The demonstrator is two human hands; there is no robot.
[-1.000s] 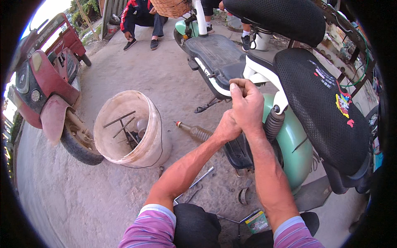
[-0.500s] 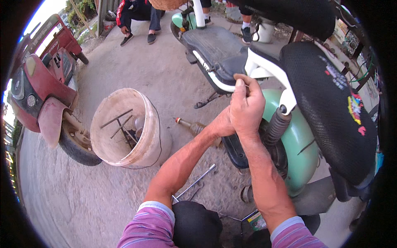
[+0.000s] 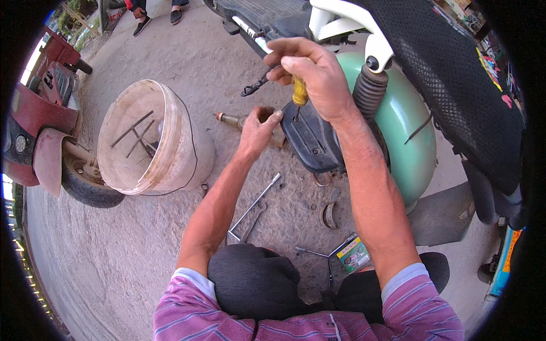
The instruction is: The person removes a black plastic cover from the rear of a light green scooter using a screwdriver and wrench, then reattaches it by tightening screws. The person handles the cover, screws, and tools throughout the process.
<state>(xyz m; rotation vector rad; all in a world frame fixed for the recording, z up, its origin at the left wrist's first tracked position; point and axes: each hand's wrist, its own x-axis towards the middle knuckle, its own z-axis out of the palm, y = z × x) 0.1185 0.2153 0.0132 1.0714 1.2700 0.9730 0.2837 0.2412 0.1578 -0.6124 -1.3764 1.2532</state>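
Note:
My right hand (image 3: pixel 318 77) is loosely closed on the yellow handle of a screwdriver (image 3: pixel 300 92), its fingers partly spread around the top. The shaft points down at a screw recess in the black plastic cover (image 3: pixel 314 150), beside the scooter's pale green rear fender (image 3: pixel 401 136). Whether the tip sits fully in the recess cannot be made out. My left hand (image 3: pixel 259 133) is at the cover's left edge, thumb and forefinger apart, with nothing visible between them. Behind it, a bottle (image 3: pixel 232 119) with a red cap lies on the ground.
A white bucket (image 3: pixel 187 153) with metal rods stands at the left, near a red three-wheeler (image 3: pixel 48 116). A T-handle wrench (image 3: pixel 256 206), a spanner (image 3: pixel 254 223), a metal ring (image 3: pixel 329 216) and a printed packet (image 3: pixel 354 256) lie before me. Someone's feet (image 3: pixel 176 17) show at the back.
My hands have come apart and lower, from beside the footboard to the black cover. The screwdriver now shows in my right hand. The whole view has shifted, showing more ground near my knees.

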